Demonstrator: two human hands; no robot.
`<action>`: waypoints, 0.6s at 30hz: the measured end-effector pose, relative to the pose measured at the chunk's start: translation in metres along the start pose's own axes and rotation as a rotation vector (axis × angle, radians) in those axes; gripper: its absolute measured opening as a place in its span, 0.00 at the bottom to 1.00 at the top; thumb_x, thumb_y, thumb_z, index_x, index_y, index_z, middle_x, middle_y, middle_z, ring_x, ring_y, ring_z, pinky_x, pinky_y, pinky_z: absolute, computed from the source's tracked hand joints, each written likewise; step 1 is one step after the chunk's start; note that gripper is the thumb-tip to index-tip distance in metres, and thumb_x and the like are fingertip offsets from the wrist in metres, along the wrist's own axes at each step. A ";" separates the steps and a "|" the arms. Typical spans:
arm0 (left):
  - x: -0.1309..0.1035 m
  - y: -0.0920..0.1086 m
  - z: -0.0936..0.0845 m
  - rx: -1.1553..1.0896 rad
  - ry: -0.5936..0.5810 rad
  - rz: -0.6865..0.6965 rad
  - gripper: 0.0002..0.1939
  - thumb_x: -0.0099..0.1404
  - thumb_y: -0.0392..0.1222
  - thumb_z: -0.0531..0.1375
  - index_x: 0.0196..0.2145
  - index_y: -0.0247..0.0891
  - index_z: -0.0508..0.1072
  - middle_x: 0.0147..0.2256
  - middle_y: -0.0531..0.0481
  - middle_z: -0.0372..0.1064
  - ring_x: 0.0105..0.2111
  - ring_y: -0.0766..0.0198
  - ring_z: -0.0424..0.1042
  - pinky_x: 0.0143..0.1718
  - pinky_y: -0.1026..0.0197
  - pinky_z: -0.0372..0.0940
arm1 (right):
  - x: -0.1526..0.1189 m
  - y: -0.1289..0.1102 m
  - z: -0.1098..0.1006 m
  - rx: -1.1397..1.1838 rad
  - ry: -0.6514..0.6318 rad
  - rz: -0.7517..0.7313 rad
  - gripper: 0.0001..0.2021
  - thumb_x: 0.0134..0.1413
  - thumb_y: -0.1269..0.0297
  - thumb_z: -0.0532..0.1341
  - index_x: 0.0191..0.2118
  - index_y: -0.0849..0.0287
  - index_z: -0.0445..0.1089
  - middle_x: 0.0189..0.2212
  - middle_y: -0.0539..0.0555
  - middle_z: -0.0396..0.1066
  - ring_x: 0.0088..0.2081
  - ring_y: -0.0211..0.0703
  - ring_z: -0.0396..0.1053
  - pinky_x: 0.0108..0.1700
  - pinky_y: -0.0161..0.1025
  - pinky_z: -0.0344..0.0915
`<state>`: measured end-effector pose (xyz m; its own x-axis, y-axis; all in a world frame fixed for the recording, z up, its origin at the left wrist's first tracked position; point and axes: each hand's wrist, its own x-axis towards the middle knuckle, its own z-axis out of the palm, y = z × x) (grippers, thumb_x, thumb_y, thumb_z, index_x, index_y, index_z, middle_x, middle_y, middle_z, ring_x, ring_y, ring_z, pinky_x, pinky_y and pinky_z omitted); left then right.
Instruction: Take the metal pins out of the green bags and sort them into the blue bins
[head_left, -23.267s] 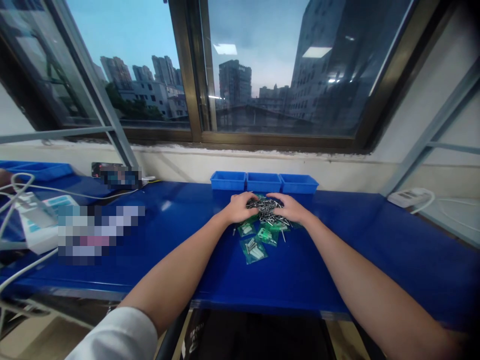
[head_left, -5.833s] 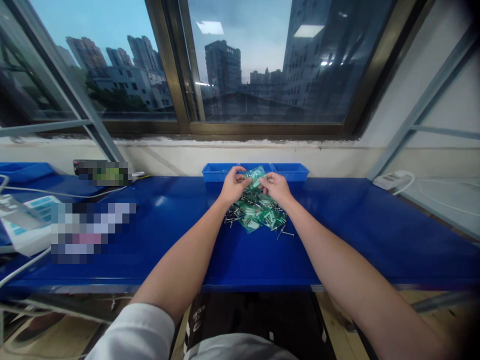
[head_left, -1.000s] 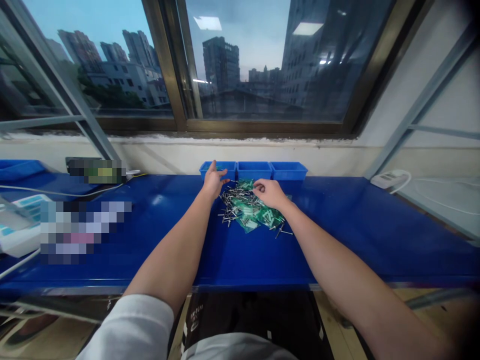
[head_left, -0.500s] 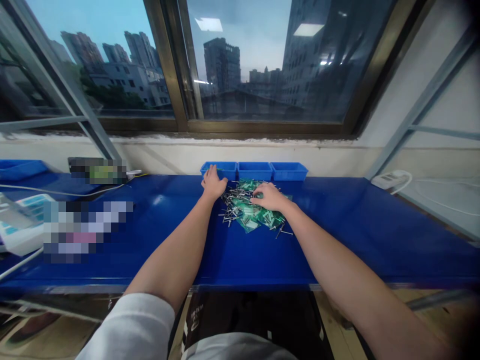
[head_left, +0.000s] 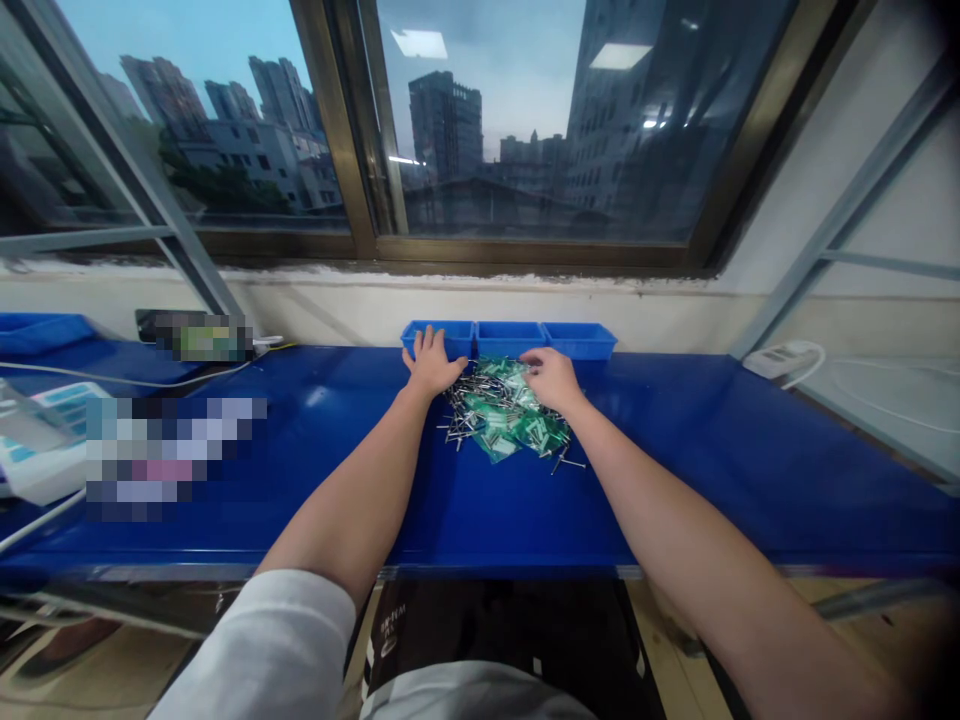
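Observation:
A pile of metal screws and small green bags [head_left: 499, 415] lies on the blue table [head_left: 517, 520]. At its upper left, my left hand [head_left: 433, 362] has its fingers spread over the front of the left blue bin [head_left: 457, 333], with nothing seen in it. My right hand [head_left: 551, 378] is at the pile's upper right, fingers curled down by a green bag; whether they hold anything is hidden. Beside the left bin stand the middle blue bin [head_left: 511, 340] and the right blue bin [head_left: 581, 342], touching in a row.
On the left are a white device [head_left: 52, 440], a blurred item and a dark device [head_left: 169, 330] with a cable. Another blue tray [head_left: 45, 335] sits at the far left. A white power strip [head_left: 780, 358] lies at the right, near a metal frame.
My left hand has shifted slightly right, its fingers wider apart. My right hand has moved up and to the right, toward the back edge of the pile.

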<state>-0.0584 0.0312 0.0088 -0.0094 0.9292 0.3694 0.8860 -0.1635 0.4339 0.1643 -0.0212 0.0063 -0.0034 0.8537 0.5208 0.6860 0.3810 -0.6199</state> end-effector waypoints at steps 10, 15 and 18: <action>0.002 0.000 0.002 0.015 -0.054 0.013 0.38 0.54 0.56 0.56 0.61 0.43 0.53 0.63 0.44 0.44 0.63 0.43 0.37 0.59 0.35 0.31 | 0.004 0.002 -0.007 0.047 0.065 0.153 0.05 0.32 0.70 0.65 0.24 0.57 0.75 0.38 0.55 0.74 0.44 0.50 0.70 0.51 0.46 0.61; 0.000 -0.001 0.003 0.031 0.010 -0.077 0.42 0.51 0.58 0.58 0.60 0.41 0.54 0.65 0.40 0.35 0.63 0.41 0.36 0.58 0.35 0.36 | 0.002 -0.004 -0.008 0.097 0.094 0.079 0.04 0.38 0.66 0.64 0.26 0.57 0.74 0.36 0.53 0.74 0.38 0.44 0.70 0.46 0.43 0.64; -0.001 -0.001 0.002 0.004 0.032 -0.103 0.41 0.51 0.57 0.58 0.60 0.42 0.53 0.64 0.41 0.39 0.63 0.41 0.39 0.58 0.36 0.39 | 0.002 -0.004 -0.007 0.157 0.096 0.065 0.06 0.41 0.63 0.62 0.29 0.58 0.73 0.29 0.52 0.74 0.33 0.42 0.70 0.41 0.41 0.66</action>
<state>-0.0586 0.0313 0.0068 -0.1153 0.9299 0.3494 0.8815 -0.0664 0.4676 0.1665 -0.0238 0.0145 0.1116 0.8435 0.5254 0.5603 0.3833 -0.7343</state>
